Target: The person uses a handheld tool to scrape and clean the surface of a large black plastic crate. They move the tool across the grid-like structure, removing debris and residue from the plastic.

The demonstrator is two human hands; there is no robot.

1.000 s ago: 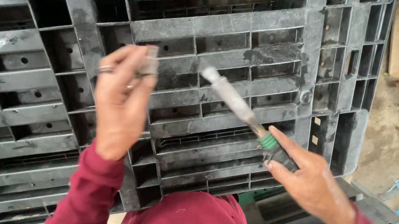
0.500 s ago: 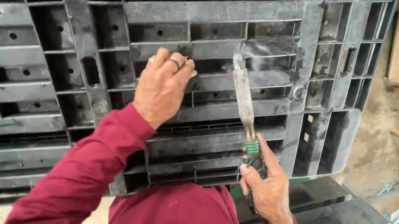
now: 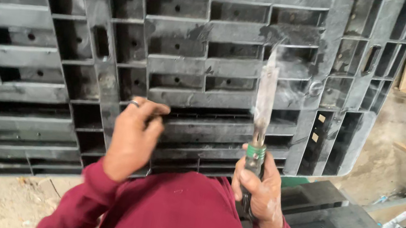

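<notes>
Blade (image 3: 266, 94) now upright, smoking at pallet (image 3: 210, 66), right hand (image 3: 258, 188) gripping handle, left hand (image 3: 133, 138) loosely curled, empty.

pallet (image 3: 194, 64): upright, centre
left hand (image 3: 133, 138): on pallet's lower ribs
blade tool (image 3: 264, 105): right of left hand, tip against pallet
right hand (image 3: 259, 188): below pallet, on tool's handle

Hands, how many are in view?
2. The left hand presses on the grey pallet; the right hand grips a flat metal tool, blade tip on the pallet. None look hidden.
</notes>
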